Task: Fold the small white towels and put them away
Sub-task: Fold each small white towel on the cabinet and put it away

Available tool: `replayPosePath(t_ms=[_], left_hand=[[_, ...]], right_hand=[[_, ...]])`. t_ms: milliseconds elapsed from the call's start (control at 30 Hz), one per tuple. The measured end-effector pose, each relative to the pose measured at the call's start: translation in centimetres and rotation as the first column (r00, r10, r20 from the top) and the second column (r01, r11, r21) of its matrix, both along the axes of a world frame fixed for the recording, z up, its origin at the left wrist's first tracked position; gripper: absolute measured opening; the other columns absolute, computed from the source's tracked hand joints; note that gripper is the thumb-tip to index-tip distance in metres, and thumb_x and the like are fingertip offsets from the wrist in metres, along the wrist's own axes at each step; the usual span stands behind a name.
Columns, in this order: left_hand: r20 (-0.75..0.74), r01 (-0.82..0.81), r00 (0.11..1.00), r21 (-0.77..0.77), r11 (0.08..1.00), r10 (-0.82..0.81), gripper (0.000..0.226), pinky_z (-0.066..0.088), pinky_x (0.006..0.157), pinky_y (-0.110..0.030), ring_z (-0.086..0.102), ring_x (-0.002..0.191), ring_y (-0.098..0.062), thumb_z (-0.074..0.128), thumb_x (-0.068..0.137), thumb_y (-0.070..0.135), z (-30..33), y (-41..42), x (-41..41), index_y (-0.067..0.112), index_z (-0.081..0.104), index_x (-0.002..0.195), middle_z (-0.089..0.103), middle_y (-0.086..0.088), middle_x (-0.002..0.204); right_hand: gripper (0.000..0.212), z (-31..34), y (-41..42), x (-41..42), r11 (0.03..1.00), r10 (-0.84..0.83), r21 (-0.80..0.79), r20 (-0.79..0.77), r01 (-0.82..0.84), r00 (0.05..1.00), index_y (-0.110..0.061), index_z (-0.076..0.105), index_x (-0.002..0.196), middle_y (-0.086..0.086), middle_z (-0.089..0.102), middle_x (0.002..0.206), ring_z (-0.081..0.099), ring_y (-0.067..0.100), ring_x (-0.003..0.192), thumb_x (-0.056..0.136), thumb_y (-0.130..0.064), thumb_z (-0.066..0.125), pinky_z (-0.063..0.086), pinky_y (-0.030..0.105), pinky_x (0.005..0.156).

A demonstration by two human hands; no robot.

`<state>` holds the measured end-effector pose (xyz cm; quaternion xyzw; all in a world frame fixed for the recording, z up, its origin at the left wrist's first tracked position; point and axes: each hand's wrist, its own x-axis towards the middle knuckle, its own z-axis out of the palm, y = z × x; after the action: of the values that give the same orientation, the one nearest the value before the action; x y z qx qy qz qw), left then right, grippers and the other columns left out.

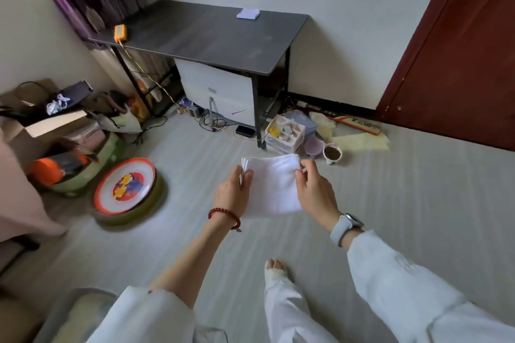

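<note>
White folded towel [274, 186] held midair, left hand [232, 193] pinching its layered left edge, right hand [313, 189] pinching the right corner, bare floor [418, 189] beneath

No text can be read with certainty anywhere. The long red box [359, 123] on the floor, right of the desk [211, 33] and against the wall, carries some dark letters on its light band, but they are too blurred to read. The white drawer unit [220, 89] under the desk has a small grey mark on its front, also too small to read.
</note>
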<state>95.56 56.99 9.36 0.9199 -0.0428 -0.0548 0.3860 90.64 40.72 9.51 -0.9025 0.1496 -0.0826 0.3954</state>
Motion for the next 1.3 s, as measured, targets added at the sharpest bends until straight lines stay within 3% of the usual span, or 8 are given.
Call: replayPosePath(t_ms=[100,233,600,700,867,1033,1200,1300], left_hand=[[-0.150,-0.071,0.987,-0.146,0.987,0.049,0.019,0.035,0.052,-0.025,0.046,0.068,-0.024,0.042,0.096,0.029,0.0,-0.9,10.3,0.014,0.046,0.086,0.048,0.000,0.064],[-0.188,-0.065,0.982,-0.222,0.973,0.022,0.014,0.052,0.071,-0.042,0.058,0.075,-0.029,0.047,0.093,0.027,1.5,-1.6,22.1,0.014,0.050,0.093,0.059,-0.009,0.080],[-0.023,-0.082,0.997,-0.176,0.981,0.079,0.010,0.037,0.063,-0.028,0.044,0.069,-0.019,0.049,0.092,0.019,1.3,2.2,53.5,0.012,0.056,0.091,0.048,-0.004,0.073],[-0.038,-0.034,0.999,-0.234,0.972,0.025,0.010,0.036,0.058,-0.018,0.043,0.065,-0.014,0.051,0.090,0.020,1.1,3.7,63.1,0.014,0.059,0.092,0.047,0.002,0.067],[-0.115,0.026,0.991,-0.316,0.949,-0.065,0.014,0.040,0.056,-0.008,0.049,0.064,-0.006,0.051,0.090,0.014,2.1,3.9,77.5,0.012,0.063,0.098,0.053,0.006,0.069],[-0.314,0.024,0.932,-0.448,0.894,-0.182,0.019,0.051,0.074,-0.032,0.057,0.073,-0.015,0.049,0.092,0.009,1.4,-1.5,88.2,0.018,0.065,0.093,0.060,0.002,0.075],[-0.348,0.076,0.910,-0.392,0.917,-0.225,0.010,0.052,0.087,-0.039,0.062,0.087,-0.018,0.055,0.089,0.014,-1.0,-8.5,98.2,0.018,0.063,0.093,0.066,-0.001,0.091],[-0.334,0.080,0.924,-0.308,0.948,-0.187,0.013,0.051,0.086,-0.036,0.062,0.088,-0.019,0.062,0.084,0.021,-2.4,-13.9,105.4,0.014,0.063,0.096,0.068,-0.005,0.099]], right_hand=[[0.018,0.1,-0.8,10.2,0.999,0.019,0.049,-0.009,-0.019,1.000,-0.012,0.044,0.108,0.012,0.063,0.094,0.057,0.037,0.086,0.097,-0.024,0.036,0.037,0.034,0.065],[0.017,1.8,-1.3,22.6,0.995,0.014,0.095,0.001,-0.014,1.000,-0.011,0.045,0.107,0.010,0.061,0.091,0.056,0.035,0.089,0.096,-0.021,0.038,0.039,0.036,0.069],[0.009,1.8,1.6,54.8,0.950,0.045,0.308,0.036,-0.053,0.998,-0.011,0.048,0.098,-0.003,0.052,0.086,0.048,0.017,0.083,0.093,-0.019,0.049,0.037,0.028,0.069],[0.014,1.5,2.5,64.0,0.881,0.002,0.472,-0.075,0.033,0.997,-0.009,0.053,0.100,-0.004,0.054,0.082,0.051,0.015,0.079,0.091,-0.018,0.053,0.040,0.020,0.061],[0.016,1.6,2.0,76.4,0.710,-0.008,0.684,-0.225,0.164,0.974,0.001,0.064,0.092,0.012,0.063,0.090,0.056,0.022,0.079,0.090,-0.011,0.053,0.048,0.035,0.078],[0.015,0.9,-2.6,84.7,0.575,-0.135,0.752,-0.301,0.322,0.944,-0.001,0.063,0.095,0.010,0.068,0.095,0.063,0.024,0.086,0.089,-0.013,0.057,0.049,0.038,0.087],[0.012,-0.8,-9.2,93.6,0.672,-0.272,0.636,-0.266,0.380,0.925,-0.005,0.060,0.093,0.006,0.064,0.092,0.062,0.018,0.080,0.091,-0.016,0.055,0.052,0.026,0.070],[0.007,-2.0,-13.8,100.3,0.746,-0.341,0.526,-0.226,0.409,0.913,-0.014,0.057,0.092,0.007,0.062,0.095,0.060,0.022,0.087,0.092,-0.020,0.052,0.052,0.035,0.078]])
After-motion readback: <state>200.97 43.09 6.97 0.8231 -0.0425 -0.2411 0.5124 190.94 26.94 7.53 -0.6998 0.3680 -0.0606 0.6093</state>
